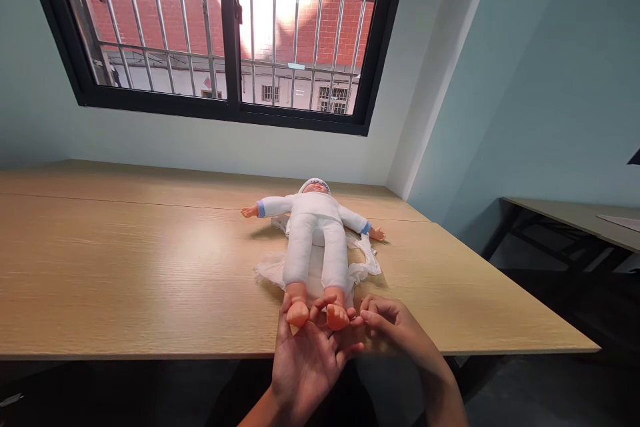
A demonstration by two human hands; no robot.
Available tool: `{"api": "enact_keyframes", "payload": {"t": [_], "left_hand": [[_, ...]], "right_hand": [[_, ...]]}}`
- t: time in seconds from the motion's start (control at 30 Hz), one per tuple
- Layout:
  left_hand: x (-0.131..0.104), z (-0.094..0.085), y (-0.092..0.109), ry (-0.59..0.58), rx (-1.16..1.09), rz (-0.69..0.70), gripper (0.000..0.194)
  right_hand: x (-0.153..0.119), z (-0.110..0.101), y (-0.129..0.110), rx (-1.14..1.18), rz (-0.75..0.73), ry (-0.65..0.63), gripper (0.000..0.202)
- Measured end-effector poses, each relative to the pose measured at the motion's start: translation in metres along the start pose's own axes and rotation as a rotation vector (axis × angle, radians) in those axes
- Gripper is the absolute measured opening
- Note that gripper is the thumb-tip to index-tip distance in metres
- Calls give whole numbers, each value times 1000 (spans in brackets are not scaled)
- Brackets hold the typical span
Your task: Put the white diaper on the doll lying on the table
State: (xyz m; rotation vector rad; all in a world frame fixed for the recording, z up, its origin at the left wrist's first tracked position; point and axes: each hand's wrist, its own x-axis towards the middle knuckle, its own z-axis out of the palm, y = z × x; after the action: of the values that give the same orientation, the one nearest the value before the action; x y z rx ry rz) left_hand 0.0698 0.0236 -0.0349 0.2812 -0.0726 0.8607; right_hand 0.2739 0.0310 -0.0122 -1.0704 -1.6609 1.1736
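Doll on its back at the frame's centre, feet in our left hand.
We have the doll [315, 208] laid on the table [150, 267], head towards the window [233, 80] and feet towards us, probably so both hands reach its legs easily. Our left hand [306, 363], low centre, is palm up with its fingers around the ankles, one between them, which seems meant to keep the legs together and steady. Our right hand [400, 325], just right of the feet, has thumb and forefinger drawn together; we cannot tell whether they grip anything. White cloth [364, 271] lies under the doll, its ruffled edges out on both sides, likely within easy reach.
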Motion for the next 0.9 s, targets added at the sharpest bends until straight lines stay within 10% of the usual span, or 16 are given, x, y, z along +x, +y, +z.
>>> {"api": "enact_keyframes", "payload": {"t": [0.9], "left_hand": [[-1,4,-2,66,16,14,56]], "right_hand": [[-1,-2,3,88,59,-130,36]]}}
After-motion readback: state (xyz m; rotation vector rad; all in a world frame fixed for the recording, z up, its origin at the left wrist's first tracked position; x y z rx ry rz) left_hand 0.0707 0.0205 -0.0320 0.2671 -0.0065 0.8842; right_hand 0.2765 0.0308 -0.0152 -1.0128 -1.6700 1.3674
